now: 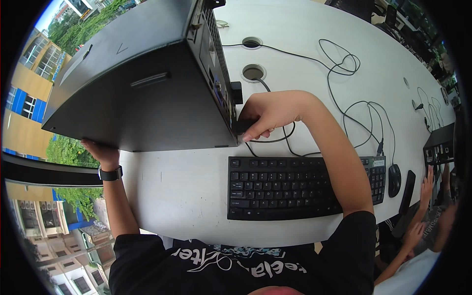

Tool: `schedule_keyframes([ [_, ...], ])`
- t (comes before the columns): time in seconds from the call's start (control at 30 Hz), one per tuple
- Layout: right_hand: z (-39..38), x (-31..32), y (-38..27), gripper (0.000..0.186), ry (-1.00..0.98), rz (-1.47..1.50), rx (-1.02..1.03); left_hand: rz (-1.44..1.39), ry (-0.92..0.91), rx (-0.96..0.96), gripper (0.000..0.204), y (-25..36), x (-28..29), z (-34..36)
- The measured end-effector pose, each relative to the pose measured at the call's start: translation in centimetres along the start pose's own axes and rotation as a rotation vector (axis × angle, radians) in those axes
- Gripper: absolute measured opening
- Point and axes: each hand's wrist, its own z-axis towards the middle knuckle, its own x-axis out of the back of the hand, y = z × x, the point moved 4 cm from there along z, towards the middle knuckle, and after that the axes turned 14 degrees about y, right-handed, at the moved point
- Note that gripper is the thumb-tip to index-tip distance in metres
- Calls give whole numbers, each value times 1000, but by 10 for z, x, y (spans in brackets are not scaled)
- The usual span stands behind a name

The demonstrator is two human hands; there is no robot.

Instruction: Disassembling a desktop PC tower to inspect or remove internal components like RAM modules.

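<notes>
A black desktop computer tower [152, 108] stands on the white table at the left, its rear panel with ports facing right. My left hand [102, 154] holds the tower's near left corner, with the fingers partly hidden behind its edge. At the lower part of the rear panel, my right hand [268, 117] is closed in a pinch on a black cable plug. The plug itself is mostly hidden by the fingers, and I cannot tell whether it sits in a port. A black cable [280, 141] loops out below that hand. My right forearm crosses over a black keyboard [275, 189].
A black mouse [394, 181] lies right of the keyboard. Loose cables [339, 69] spread over the table [300, 29], near two round cable holes [253, 73]. Another person's hand [427, 189] is at the far right, beside a second black computer [439, 146]. Windows border the left.
</notes>
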Motion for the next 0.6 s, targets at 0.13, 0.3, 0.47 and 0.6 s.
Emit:
schedule_keyframes([
  [0.13,-3,3,7,33,-77,133,82,-6,18,35,83,0,-1,-1],
  [0.3,-2,2,5,30,-58,165,28,-30,41,71,85,0,1,-1],
  [0.47,3,-2,10,28,-107,234,33,-32,36,55,85,-1,-2,-1],
  [0.6,2,-3,4,29,-89,278,35,-62,17,72,84,-4,3,4],
])
